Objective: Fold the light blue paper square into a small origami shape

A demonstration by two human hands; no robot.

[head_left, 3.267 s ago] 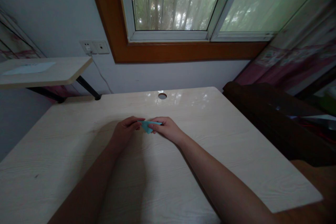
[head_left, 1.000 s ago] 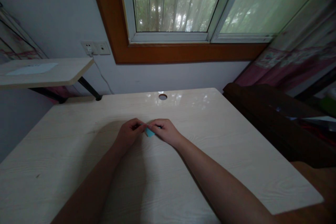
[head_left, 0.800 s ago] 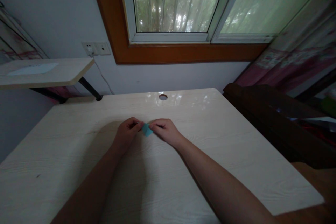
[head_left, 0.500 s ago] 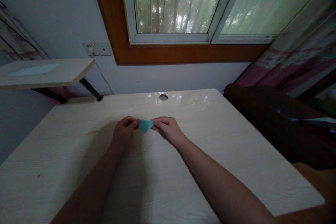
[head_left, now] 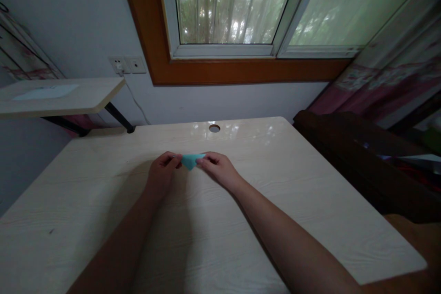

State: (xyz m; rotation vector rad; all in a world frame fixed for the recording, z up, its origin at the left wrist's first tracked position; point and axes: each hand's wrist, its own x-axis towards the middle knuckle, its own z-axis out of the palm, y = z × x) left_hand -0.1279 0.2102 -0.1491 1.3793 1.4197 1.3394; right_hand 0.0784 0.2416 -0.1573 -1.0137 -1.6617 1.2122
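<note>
A small folded piece of teal paper is held just above the pale wooden table, near its middle. My left hand pinches the paper's left end with curled fingers. My right hand pinches its right end the same way. The paper shows as a small downward-pointing triangle between the two sets of fingertips. Both forearms stretch from the near edge of the table toward it.
A round cable hole sits near the table's far edge. A smaller side table with a sheet on it stands at the left by a wall socket. Dark furniture and curtains are at the right, under a window.
The hands have moved slightly apart and a little farther away, so more of the teal paper shows between the fingertips. Both hands kept their pinch on it.
</note>
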